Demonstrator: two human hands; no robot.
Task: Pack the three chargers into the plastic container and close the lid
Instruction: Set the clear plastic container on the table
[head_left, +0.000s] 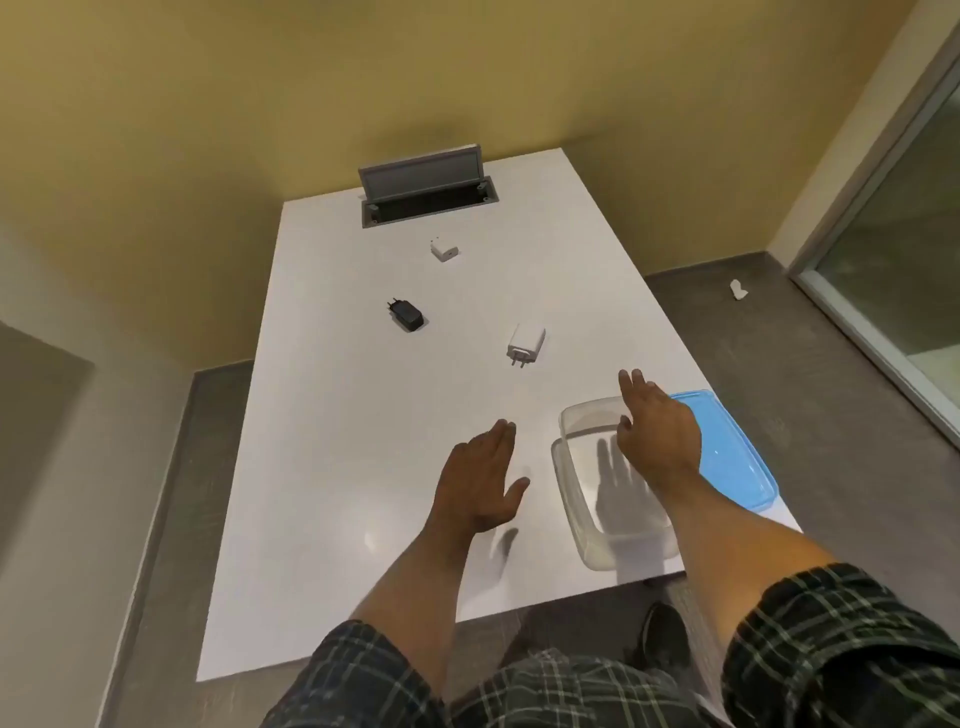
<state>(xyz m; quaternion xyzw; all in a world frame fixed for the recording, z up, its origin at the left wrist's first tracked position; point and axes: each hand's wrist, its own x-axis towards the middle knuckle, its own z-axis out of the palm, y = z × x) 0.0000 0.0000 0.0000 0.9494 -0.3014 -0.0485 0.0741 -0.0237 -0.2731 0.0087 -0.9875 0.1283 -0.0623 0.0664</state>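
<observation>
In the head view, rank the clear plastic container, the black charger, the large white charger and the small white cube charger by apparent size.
1. Clear plastic container
2. Large white charger
3. Black charger, nearly alike, unsure
4. Small white cube charger, farthest away, so unsure

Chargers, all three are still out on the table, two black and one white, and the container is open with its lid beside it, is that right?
Not quite. The head view shows one black charger and two white ones, not two black. The rest holds: all three lie on the table, and the container is open with its blue lid beside it.
</observation>
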